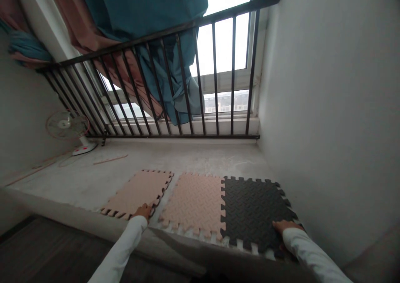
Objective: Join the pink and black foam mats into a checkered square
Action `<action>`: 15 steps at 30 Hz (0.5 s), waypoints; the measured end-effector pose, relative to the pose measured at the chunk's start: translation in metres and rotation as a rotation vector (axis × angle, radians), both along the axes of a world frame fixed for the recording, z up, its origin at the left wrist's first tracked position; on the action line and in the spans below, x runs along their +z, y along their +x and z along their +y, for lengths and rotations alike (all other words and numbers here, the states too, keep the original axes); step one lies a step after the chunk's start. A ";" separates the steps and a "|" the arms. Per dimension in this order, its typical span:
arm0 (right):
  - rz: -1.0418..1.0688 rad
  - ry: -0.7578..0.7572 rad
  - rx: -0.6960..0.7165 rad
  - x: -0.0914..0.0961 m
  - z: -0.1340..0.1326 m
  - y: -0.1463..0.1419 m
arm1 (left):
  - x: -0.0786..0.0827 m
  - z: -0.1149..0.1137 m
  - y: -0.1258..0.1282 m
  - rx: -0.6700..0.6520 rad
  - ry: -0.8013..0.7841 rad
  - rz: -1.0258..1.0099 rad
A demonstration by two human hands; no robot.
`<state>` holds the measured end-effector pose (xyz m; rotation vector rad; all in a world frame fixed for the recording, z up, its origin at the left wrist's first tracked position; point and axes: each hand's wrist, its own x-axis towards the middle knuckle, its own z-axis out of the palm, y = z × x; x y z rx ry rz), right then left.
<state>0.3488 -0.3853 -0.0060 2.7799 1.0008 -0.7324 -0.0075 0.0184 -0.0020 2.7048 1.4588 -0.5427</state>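
Three puzzle-edged foam mat tiles lie in a row on a pale ledge. My left hand (142,213) is closed at the near right corner of the left beige foam tile (137,191), whose dark edge shows along its right side. A narrow gap separates that tile from the middle beige foam tile (195,202), which has a woven-look texture. The black foam tile (253,208) meets the middle one along their toothed edges. At its near right corner, my right hand (286,228) grips the black tile, with some fingers hidden beneath the hand and sleeve.
Behind the ledge (150,156) runs a dark metal railing (181,136) before a window with teal and pink curtains (140,16). An electric fan (67,122) stands at the far left. A white wall (328,108) bounds the right side. Dark flooring (53,249) lies below the ledge.
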 end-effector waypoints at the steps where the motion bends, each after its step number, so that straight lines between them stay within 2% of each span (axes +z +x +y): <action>1: 0.002 -0.036 0.011 0.002 0.000 -0.002 | -0.003 -0.001 -0.005 0.001 0.013 0.002; 5: -0.024 -0.084 0.038 0.008 0.000 -0.007 | -0.015 -0.009 -0.007 0.059 0.113 -0.015; 8: -0.049 -0.123 0.064 0.008 -0.002 -0.009 | -0.016 -0.012 -0.001 0.114 0.140 -0.037; 11: -0.055 -0.056 0.048 0.005 -0.004 -0.008 | -0.004 -0.017 0.010 0.091 0.137 -0.062; 15: -0.041 0.013 -0.006 0.001 -0.004 -0.006 | 0.022 -0.037 0.041 -0.022 0.120 -0.190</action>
